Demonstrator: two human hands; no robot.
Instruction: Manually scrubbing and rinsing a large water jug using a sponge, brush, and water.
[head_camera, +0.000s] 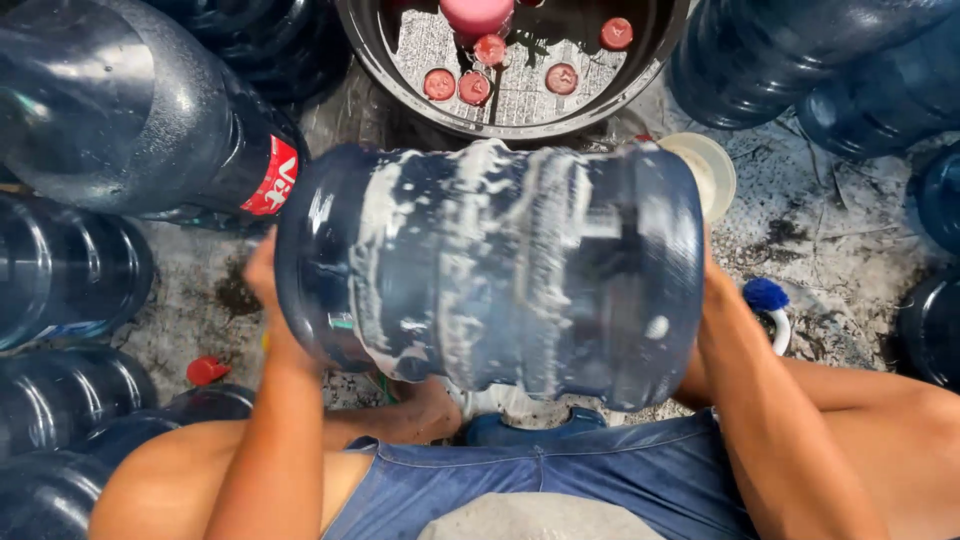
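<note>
A large dark blue water jug (490, 270) lies on its side in front of me, streaked with white soap foam. My left hand (262, 275) presses against its left end, mostly hidden behind the jug. My right hand (712, 285) braces its right end, with the fingers out of sight behind the base. The jug is held above my knees and looks blurred by motion.
A black basin (520, 125) with water, several red caps (473, 87) and a pink object stands just beyond. Blue jugs (110, 110) crowd both sides. A blue-tipped brush (768, 298) and a white lid (708, 168) lie on the wet concrete at right; a red cap (206, 370) at left.
</note>
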